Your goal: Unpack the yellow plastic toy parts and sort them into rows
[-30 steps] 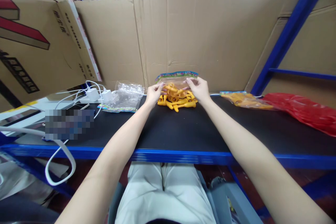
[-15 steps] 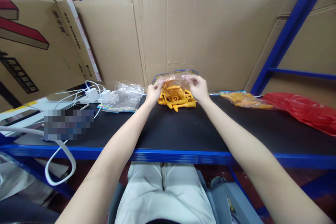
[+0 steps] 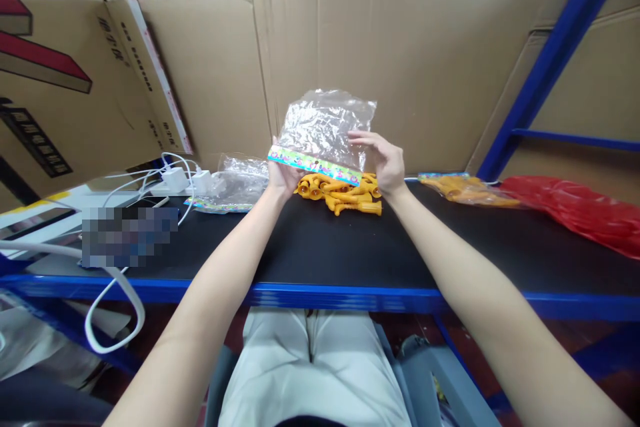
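Note:
A see-through plastic bag (image 3: 325,121) with a colourful printed strip along its lower edge is held up, tilted, above the shelf. My left hand (image 3: 284,177) grips it at the left end of the strip; most of those fingers are hidden behind it. At the bag's right side my right hand (image 3: 387,160) has its fingers stretched out, the tips against the crinkled film. Underneath, several yellow-orange plastic pieces (image 3: 350,202) lie in a loose pile on the black shelf top (image 3: 330,253), partly covered by the bag. I cannot make out what the pieces are.
Another clear bag (image 3: 235,187) lies left of the pile, near white plugs (image 3: 175,180) and cables. To the right are a bag with yellow-orange pieces (image 3: 463,188) and a red plastic bag (image 3: 570,210). A cardboard wall (image 3: 400,67) stands behind; a blue rail (image 3: 340,299) edges the front.
The bag has come up off the yellow-orange pieces and turned, so its printed strip now faces me at the bottom. The pieces lie loose. My right fingers have straightened.

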The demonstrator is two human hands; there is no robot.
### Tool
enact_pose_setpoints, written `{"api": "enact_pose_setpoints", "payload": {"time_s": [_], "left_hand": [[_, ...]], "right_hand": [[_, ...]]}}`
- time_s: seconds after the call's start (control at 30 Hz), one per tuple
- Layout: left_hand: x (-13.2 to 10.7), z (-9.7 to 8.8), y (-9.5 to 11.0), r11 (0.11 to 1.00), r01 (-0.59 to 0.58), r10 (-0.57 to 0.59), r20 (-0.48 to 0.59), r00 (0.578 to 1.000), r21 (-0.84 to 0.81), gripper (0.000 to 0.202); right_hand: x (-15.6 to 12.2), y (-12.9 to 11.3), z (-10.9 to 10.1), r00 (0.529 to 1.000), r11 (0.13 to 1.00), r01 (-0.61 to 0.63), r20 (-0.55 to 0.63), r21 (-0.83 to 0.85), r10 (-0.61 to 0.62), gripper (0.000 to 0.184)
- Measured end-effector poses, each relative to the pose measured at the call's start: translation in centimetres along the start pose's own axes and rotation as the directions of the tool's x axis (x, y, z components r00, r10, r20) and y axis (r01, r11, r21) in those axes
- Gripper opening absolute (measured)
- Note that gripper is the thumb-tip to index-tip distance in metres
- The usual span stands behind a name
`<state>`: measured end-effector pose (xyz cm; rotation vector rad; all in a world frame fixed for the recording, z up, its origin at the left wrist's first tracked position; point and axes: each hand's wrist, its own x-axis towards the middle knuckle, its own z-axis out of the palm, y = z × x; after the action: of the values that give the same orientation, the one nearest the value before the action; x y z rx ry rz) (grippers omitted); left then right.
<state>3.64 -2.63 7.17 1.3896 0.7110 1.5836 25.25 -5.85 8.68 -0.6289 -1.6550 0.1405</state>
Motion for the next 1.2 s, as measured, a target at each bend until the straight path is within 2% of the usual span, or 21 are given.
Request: {"api": "enact_pose_setpoints", "payload": {"time_s": [0.13, 0.23, 0.37, 0.43, 0.53, 0.63, 0.7, 0.77, 0.87, 0.93, 1.03, 1.2], "left_hand": [[0.0, -0.4, 0.4, 0.999, 0.018, -0.018, 0.02, 1.0, 0.027, 0.055], [0.0, -0.4, 0.4, 0.996, 0.093, -0.093, 0.03, 0.995, 0.003, 0.051], [-0.1, -0.4, -0.1, 0.985, 0.168, -0.168, -0.003, 0.986, -0.028, 0.033], [-0.1, -0.5, -0.4, 0.983, 0.182, -0.182, -0.007, 0.983, -0.03, 0.026], [0.0, -0.6, -0.9, 0.983, 0.181, -0.181, 0.011, 0.984, -0.026, 0.024], [0.1, -0.5, -1.1, 0.985, 0.169, -0.167, 0.042, 0.985, -0.04, 0.022], [0.1, -0.4, -1.1, 0.985, 0.168, -0.165, 0.073, 0.984, -0.044, 0.021], [0.0, -0.4, -1.1, 0.985, 0.167, -0.163, 0.097, 0.982, -0.035, 0.019], [-0.2, -0.6, -1.2, 0.983, 0.185, -0.183, 0.137, 0.974, -0.003, 0.02], [-0.2, -0.7, -1.4, 0.976, 0.218, -0.218, 0.169, 0.961, 0.018, 0.021], [-0.1, -0.9, -1.7, 0.964, 0.261, -0.265, 0.168, 0.95, 0.044, 0.019], [0.1, -0.8, -2.0, 0.961, 0.274, -0.277, 0.096, 0.956, 0.04, 0.007]], "right_hand": [[-0.2, 1.1, 0.5, 0.999, 0.999, -0.05, 0.012, -0.012, 0.05, 0.044], [-0.5, 2.3, 0.8, 0.997, 0.997, -0.056, 0.047, -0.056, 0.058, 0.036], [-0.9, 3.2, 0.7, 0.994, 0.99, -0.082, 0.059, -0.11, 0.089, 0.029], [-0.9, 3.4, 0.5, 0.993, 0.99, -0.111, 0.021, -0.082, 0.113, 0.029], [-0.3, 4.0, 0.4, 0.978, 0.982, -0.185, -0.095, 0.042, 0.188, 0.031], [0.5, 5.3, 0.3, 0.938, 0.953, -0.255, -0.199, 0.161, 0.285, 0.027], [0.9, 6.2, 0.2, 0.909, 0.922, -0.314, -0.209, 0.224, 0.36, 0.027], [1.0, 6.4, 0.0, 0.868, 0.853, -0.421, -0.135, 0.308, 0.477, 0.03], [0.8, 5.6, -0.4, 0.741, 0.644, -0.631, 0.09, 0.432, 0.666, 0.028], [0.5, 4.7, -0.6, 0.667, 0.528, -0.702, 0.183, 0.477, 0.722, 0.022], [0.4, 3.9, -0.5, 0.647, 0.482, -0.679, 0.141, 0.554, 0.749, 0.015], [0.5, 4.0, 0.1, 0.634, 0.476, -0.589, 0.008, 0.653, 0.773, 0.02]]}}
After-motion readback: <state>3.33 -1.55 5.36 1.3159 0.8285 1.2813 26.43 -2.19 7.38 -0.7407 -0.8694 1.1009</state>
